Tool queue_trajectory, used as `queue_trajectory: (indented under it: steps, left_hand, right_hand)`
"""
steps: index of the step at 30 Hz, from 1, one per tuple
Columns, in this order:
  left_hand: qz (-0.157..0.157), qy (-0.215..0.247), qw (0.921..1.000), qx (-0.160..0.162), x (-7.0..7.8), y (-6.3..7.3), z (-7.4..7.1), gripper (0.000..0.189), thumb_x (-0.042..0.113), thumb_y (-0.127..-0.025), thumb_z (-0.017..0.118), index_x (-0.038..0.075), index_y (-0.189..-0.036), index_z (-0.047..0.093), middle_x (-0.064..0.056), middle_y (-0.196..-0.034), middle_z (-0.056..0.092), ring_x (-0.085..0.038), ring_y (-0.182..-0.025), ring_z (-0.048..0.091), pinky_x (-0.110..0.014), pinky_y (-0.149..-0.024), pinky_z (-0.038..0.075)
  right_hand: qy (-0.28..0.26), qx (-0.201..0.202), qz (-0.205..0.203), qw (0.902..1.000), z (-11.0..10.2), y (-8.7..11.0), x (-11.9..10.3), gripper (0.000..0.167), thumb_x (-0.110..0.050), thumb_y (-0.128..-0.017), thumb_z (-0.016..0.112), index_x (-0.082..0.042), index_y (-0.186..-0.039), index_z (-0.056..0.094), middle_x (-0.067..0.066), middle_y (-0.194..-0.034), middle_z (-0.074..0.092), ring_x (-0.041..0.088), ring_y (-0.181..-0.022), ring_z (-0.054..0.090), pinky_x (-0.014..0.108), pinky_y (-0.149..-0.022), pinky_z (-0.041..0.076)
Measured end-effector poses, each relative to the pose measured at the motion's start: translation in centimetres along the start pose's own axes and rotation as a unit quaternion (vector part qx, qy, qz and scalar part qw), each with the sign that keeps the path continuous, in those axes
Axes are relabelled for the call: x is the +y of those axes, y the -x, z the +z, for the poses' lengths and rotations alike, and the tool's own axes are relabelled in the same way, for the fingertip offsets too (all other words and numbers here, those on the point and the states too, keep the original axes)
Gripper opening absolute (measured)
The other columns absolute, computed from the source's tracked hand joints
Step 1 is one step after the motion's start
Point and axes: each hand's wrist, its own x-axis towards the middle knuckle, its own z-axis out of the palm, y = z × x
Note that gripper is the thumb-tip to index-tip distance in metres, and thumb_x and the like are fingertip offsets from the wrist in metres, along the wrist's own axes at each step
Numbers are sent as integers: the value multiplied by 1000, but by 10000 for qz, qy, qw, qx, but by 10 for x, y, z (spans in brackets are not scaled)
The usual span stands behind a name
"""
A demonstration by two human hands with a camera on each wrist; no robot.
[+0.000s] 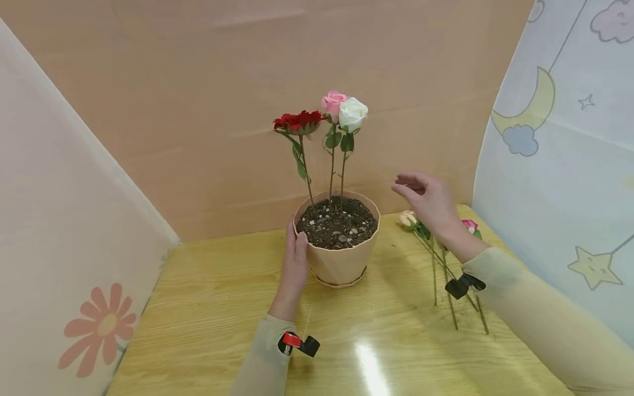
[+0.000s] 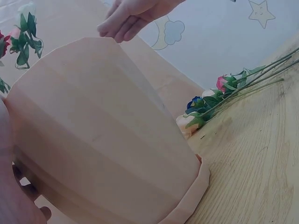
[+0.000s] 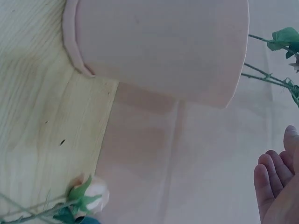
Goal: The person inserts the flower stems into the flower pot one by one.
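Observation:
A peach flowerpot (image 1: 342,265) filled with dark soil (image 1: 332,226) stands on the table in its saucer. Three artificial flowers rise upright from the soil: a red flower (image 1: 298,122) on the left, a pink rose (image 1: 333,103) and a white rose (image 1: 354,114) close together behind. My left hand (image 1: 294,261) holds the pot's left side, thumb near the rim. To the right of the pot, in the air, is my right hand (image 1: 432,204), its fingers loosely bent with nothing between them. The right wrist view shows this hand (image 3: 280,182) apart from the pot and stems.
Several loose flowers lie on the wooden table (image 1: 223,308) at the right, below my right forearm; among them are a peach rose (image 1: 407,219), a pink rose (image 2: 221,83) and a blue rose (image 2: 194,102). Fabric walls (image 1: 198,137) close off the back and both sides.

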Motion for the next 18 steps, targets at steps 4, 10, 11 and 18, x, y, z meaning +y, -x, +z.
queue_trajectory:
  steps: [4, 10, 11, 18]
  left_hand:
    - [-24, 58, 10000, -39, 1, -1, -2, 67, 38, -122, 35, 20, -180, 7, -7, -185, 8, -33, -168, 10, -59, -133, 13]
    - [-18, 57, 10000, -1, 1, -1, -2, 67, 38, -121, 34, 20, -180, 7, -7, -185, 8, -33, -168, 11, -58, -133, 14]
    - [-13, 54, 10000, -2, 1, 0, -3, 67, 38, -121, 34, 20, -180, 7, -7, -185, 8, -33, -168, 11, -58, -133, 14]
    - [7, -17, 10000, -42, 0, 0, -3, 67, 42, -121, 34, 23, -180, 8, -8, -185, 8, -33, -168, 14, -59, -133, 16]
  right_hand:
    - [111, -31, 14, 9999, -11, 6, 10, 40, -34, -109, 74, -8, -140, 76, 12, -127, 77, 25, -110, 72, 15, -86, 50]
    - [273, 21, -81, 9996, -22, 17, 27, 37, -27, -109, 75, -8, -141, 75, 14, -127, 78, 10, -104, 70, 10, -85, 48]
    - [333, 15, -67, 9994, -24, 19, 30, 38, -27, -109, 75, -7, -142, 75, 14, -127, 78, 9, -104, 70, 9, -84, 48]
    - [610, -244, 95, 9978, -31, 35, 48, 45, -34, -109, 75, -5, -143, 73, 18, -130, 77, 33, -112, 74, 24, -89, 54]
